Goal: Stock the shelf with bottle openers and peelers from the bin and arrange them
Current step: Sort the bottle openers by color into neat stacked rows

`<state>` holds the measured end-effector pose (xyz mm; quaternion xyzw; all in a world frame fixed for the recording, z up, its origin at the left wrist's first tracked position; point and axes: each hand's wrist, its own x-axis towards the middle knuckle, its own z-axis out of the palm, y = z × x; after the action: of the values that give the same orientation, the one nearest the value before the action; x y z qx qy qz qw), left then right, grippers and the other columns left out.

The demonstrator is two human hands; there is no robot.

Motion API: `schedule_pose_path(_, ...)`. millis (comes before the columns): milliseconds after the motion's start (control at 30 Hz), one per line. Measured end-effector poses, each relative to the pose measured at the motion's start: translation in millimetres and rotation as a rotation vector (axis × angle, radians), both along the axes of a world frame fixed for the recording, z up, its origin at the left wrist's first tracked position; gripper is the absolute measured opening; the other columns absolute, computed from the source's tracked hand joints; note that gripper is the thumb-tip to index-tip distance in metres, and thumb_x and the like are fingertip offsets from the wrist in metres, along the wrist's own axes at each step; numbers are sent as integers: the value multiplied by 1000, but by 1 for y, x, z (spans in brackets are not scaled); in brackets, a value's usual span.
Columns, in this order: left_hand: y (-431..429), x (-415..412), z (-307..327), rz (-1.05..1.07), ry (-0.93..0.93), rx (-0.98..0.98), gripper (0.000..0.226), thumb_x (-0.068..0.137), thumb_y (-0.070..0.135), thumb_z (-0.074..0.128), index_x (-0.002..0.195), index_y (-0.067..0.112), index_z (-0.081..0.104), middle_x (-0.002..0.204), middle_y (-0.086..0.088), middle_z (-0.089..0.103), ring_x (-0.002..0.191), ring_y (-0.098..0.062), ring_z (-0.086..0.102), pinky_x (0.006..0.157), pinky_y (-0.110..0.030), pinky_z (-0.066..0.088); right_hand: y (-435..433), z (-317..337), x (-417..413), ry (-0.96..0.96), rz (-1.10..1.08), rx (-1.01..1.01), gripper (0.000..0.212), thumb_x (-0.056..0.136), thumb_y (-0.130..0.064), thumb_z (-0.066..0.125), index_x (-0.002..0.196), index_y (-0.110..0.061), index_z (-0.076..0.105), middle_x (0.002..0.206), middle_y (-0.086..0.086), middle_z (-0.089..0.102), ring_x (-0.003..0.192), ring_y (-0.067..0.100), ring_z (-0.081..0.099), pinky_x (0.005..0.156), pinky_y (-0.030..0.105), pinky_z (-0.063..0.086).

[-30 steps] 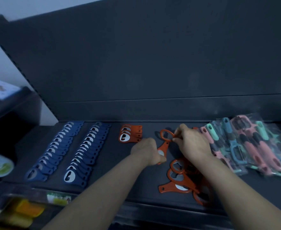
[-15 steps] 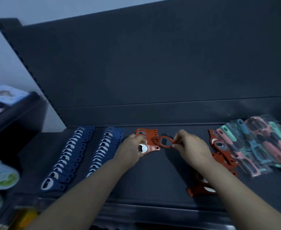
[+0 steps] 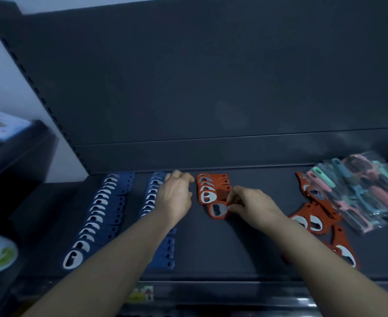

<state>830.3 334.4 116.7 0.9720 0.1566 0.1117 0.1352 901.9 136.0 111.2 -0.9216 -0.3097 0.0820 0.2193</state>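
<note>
Now the orange opener (image 3: 218,210) has moved onto the orange row (image 3: 211,186) front — right hand (image 3: 252,207) pinching it, left hand (image 3: 175,195) let go, seemingly empty — loose pile (image 3: 314,216) remains.

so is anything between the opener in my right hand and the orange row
Nothing visible: the orange opener pinched by the right hand lies at the front of the orange row, and the left hand is off to its left.

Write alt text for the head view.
The right hand pinches an orange bottle opener at the front of a short orange row on a dark shelf; the left hand is beside that row. Two blue opener rows lie left, loose orange openers and bagged peelers right.
</note>
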Motion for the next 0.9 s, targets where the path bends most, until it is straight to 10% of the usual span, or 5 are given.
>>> schedule_pose_path(467, 26, -28, 7, 40, 104, 300, 36, 89, 15, 62, 124, 23, 57, 125, 1, 52, 116, -21, 42, 92, -36, 38, 44, -9, 1, -271, -61, -184, 23, 92, -40, 55, 112, -30, 58, 115, -5, 56, 114, 19, 44, 88, 33, 34)
schedule_pose_path(900, -66, 10, 12, -154, 114, 127, 24, 91, 29, 59, 115, 26, 62, 118, 2, 61, 116, -24, 49, 93, -38, 44, -54, 5, 0, -369, -183, -75, 13, 90, -32, 57, 101, -30, 65, 102, -5, 61, 106, 20, 52, 77, 32, 35)
